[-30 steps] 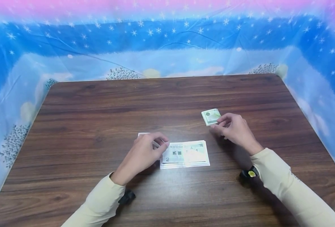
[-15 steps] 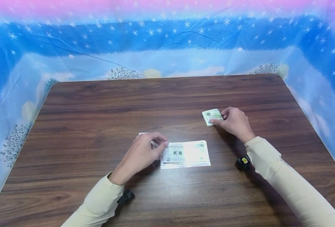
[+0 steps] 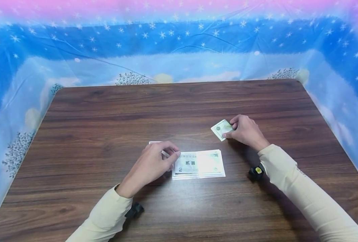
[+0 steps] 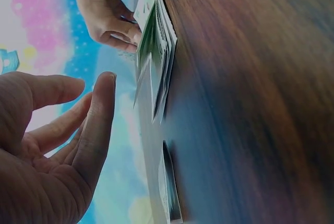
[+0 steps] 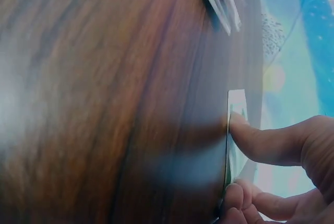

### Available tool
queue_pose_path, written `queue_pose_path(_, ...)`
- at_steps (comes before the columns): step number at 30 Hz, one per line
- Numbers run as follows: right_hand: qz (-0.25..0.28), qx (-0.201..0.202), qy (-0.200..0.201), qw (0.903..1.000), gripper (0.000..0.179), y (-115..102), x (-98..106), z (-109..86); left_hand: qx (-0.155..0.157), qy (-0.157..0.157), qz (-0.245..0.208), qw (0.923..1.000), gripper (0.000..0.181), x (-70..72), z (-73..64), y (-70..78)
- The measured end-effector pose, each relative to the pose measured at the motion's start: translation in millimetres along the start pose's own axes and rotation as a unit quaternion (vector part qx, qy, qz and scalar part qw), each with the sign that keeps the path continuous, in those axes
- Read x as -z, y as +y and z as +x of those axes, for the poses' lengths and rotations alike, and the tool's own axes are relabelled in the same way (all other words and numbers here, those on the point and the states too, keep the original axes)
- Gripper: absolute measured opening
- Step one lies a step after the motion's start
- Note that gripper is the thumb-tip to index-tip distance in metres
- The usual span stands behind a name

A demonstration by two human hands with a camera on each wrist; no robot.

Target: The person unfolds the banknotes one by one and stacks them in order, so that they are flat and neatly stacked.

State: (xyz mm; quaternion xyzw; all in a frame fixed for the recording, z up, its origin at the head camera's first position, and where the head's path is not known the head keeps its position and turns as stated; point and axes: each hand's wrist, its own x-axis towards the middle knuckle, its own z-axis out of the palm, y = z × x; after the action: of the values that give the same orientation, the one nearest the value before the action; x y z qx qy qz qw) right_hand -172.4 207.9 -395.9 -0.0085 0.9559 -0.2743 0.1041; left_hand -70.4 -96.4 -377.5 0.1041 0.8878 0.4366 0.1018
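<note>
My right hand (image 3: 247, 132) pinches a squarish, folded-looking green banknote (image 3: 219, 129) at the right of the table. In the right wrist view the thumb (image 5: 271, 143) presses one side of that banknote, with fingertips at its near end. A stack of pale banknotes (image 3: 207, 164) lies in the middle, its top one marked with a 2. My left hand (image 3: 151, 164) hovers over the stack's left end, fingers loosely bent. In the left wrist view its thumb and fingers stand apart with nothing between them. Behind it shows a white paper corner (image 3: 154, 142), the rest hidden.
Everything lies on a dark wood-grain table (image 3: 121, 111) with rounded far corners. A blue and pink snowflake-printed cloth (image 3: 179, 43) hangs around its far and side edges. Both wrists wear black devices, one visible below the right sleeve (image 3: 256, 171).
My right hand has closed its thumb and fingers on the green banknote and turned it, shifting it slightly left and nearer. My left hand and the stack have hardly moved.
</note>
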Motion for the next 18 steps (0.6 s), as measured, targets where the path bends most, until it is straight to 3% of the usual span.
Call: queue_pose_path(18, -0.001, 0.004, -0.035, 0.9994, 0.051, -5.4, -1.1, 0.7, -0.004, -0.005, 0.001, 1.0, 0.008, 0.8, -1.2, 1.1)
